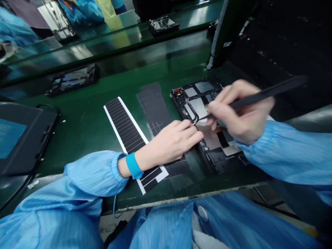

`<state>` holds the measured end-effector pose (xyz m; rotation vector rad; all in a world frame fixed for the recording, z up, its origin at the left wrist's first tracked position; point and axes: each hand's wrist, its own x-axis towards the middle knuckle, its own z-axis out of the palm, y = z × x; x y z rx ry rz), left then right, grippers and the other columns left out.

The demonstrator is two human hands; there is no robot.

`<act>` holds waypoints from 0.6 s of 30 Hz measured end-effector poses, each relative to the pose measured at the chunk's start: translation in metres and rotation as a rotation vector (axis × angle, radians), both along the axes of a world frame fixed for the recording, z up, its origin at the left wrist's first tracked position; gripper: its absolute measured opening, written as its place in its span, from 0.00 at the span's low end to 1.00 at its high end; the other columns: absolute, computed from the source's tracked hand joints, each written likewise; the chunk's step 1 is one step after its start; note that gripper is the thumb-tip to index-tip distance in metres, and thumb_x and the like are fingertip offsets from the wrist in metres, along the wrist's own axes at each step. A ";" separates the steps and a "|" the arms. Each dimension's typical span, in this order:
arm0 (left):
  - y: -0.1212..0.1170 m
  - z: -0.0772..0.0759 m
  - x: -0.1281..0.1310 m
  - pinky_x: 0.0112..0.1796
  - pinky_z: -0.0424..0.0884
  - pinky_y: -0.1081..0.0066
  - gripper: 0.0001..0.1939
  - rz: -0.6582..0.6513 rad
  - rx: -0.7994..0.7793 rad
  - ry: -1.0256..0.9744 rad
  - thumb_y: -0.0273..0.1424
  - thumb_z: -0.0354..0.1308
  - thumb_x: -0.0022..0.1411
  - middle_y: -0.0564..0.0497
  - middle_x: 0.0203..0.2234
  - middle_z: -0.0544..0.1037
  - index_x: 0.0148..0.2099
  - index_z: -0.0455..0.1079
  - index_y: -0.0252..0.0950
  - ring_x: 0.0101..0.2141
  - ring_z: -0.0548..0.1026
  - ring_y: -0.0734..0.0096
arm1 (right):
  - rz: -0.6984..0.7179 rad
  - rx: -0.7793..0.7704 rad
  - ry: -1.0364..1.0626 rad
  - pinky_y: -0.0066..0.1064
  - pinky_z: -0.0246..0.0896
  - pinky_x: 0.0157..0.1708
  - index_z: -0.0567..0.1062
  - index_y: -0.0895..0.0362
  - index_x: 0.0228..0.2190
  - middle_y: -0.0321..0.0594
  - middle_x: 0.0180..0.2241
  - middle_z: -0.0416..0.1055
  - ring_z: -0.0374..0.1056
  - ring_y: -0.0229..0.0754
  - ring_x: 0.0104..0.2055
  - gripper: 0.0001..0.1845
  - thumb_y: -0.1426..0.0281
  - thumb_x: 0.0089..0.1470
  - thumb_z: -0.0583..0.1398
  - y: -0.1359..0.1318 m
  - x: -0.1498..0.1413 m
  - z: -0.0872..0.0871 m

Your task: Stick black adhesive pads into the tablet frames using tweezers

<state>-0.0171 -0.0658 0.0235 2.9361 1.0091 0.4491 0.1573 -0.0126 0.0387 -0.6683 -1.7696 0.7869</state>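
Note:
An opened tablet-like device (215, 145) lies on the green bench with its inner parts exposed. My right hand (241, 114) is closed round black tweezers (269, 91), whose tips reach a thin black cable (195, 112) over the device's left side. The fingers of my left hand (176, 140) are curled at the bent end of that cable, by the device's left edge; my left thumb is hidden. Under my left forearm lies a white-backed sheet of black strips (124, 124). A dark gridded sheet (153, 107) is partly covered by my left hand.
Another opened device (72, 79) lies at the back left. A dark case with a blue panel (23, 138) and a cable stands at the left edge. Beyond a raised ledge are more devices (163, 25) and people in blue sleeves. A grey post (216, 38) rises behind the device.

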 end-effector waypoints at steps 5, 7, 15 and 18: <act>0.013 0.029 -0.027 0.38 0.65 0.71 0.12 0.100 -0.248 -0.119 0.18 0.44 0.57 0.47 0.36 0.71 0.42 0.62 0.32 0.38 0.68 0.69 | 0.102 -0.177 -0.037 0.31 0.67 0.24 0.66 0.58 0.26 0.37 0.22 0.67 0.70 0.39 0.24 0.09 0.67 0.49 0.62 0.010 -0.008 0.019; 0.025 0.035 -0.050 0.33 0.64 0.74 0.07 0.245 -0.373 -0.208 0.23 0.48 0.57 0.50 0.32 0.71 0.40 0.63 0.32 0.32 0.68 0.73 | 0.264 -0.278 -0.215 0.31 0.68 0.26 0.68 0.59 0.25 0.38 0.23 0.69 0.71 0.40 0.26 0.11 0.66 0.46 0.63 0.009 -0.019 0.019; 0.047 0.014 -0.078 0.35 0.59 0.72 0.14 0.227 -0.687 0.097 0.38 0.56 0.54 0.50 0.33 0.69 0.39 0.69 0.35 0.37 0.65 0.67 | 0.395 -0.220 -0.547 0.29 0.62 0.32 0.71 0.60 0.26 0.38 0.29 0.71 0.69 0.37 0.31 0.04 0.71 0.49 0.59 0.007 -0.057 0.001; 0.049 0.009 -0.078 0.35 0.58 0.72 0.15 0.225 -0.721 0.093 0.39 0.56 0.54 0.51 0.32 0.68 0.41 0.68 0.36 0.37 0.63 0.67 | 0.369 -0.143 -0.560 0.28 0.60 0.31 0.71 0.60 0.25 0.38 0.29 0.71 0.67 0.36 0.30 0.04 0.71 0.49 0.59 0.009 -0.059 0.001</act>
